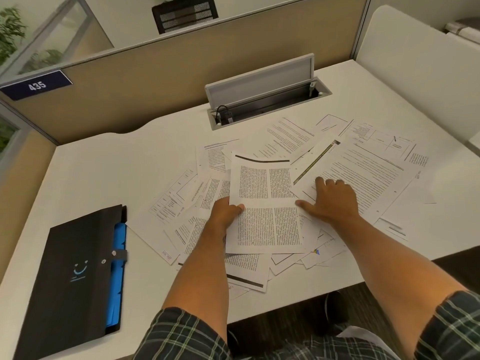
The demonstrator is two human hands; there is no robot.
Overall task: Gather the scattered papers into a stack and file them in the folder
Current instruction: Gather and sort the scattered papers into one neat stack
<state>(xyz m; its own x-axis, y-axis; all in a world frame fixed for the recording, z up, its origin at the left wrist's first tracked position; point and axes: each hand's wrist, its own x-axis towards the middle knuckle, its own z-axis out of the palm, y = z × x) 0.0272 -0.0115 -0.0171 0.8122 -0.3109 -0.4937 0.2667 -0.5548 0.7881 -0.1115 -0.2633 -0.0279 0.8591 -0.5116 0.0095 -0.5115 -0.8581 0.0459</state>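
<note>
At the far left of the white tabletop (85, 178) lies a black folder (75, 276), closed, with blue dividers (117, 276) showing along its right edge and a small strap snapped across that edge. It sits well apart from the hands. Above it, on the tan partition (161, 81), hangs a dark sign (36, 85) reading 435.

Right of the folder, loose printed papers (176, 203) spread across the middle of the tabletop, overlapping at many angles and reaching toward the right side. Some hang just over the near edge.

The person's left hand (224, 213) holds 1 sheet (266, 203) of dense 2-column text; its grip is closed on the sheet's left edge, with the thumb on top of the page and the other fingers hidden beneath. The sheet is lifted above the pile, its far end tilted up.

Just beside it, the right hand (333, 200) lies flat, palm down, on a large page (363, 175) of printed text. Its grip is released, the fingers spread and pressing on the paper, the thumb pointing toward the held sheet.

Behind the papers, an open cable hatch (267, 92) is set into the tabletop, its grey lid raised. Plaid sleeves (181, 336) cover both upper arms.
</note>
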